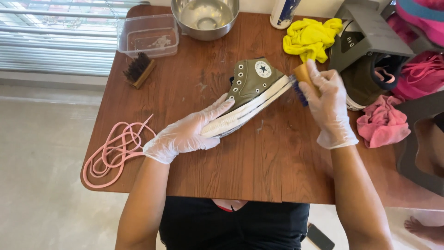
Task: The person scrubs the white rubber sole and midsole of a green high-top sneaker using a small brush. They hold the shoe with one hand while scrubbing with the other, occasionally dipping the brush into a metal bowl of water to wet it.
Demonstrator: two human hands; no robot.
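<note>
Two gloved hands work over one olive high-top shoe (252, 90) lying on its side near the middle of the brown wooden table (259, 162), sole turned toward the person.

At the far left edge of the table lies one loose coil of pink shoelaces (115, 153), partly hanging over the rim. Farther back sit one dark-bristled wooden brush (138, 70) and one clear plastic tub (148, 34), with one steel bowl (205, 17) just right of it at the far edge.

The left hand (187, 134) lies flat along the toe end of the white sole, fingers stretched out and close together, thumb on the near side, steadying the shoe. The right hand (328, 104) is curled around one small brush (301, 78) with a pale wooden handle and blue bristles, fingers wrapped tight on it, bristles touching the heel end of the sole.

Beyond the right hand lies one yellow cloth (311, 38), and behind that stands one white bottle (283, 13). Farther right one grey box (370, 34) leans over a second olive shoe (365, 85), crowding that corner. One pink cloth (383, 122) lies at the right edge, near the right wrist.
</note>
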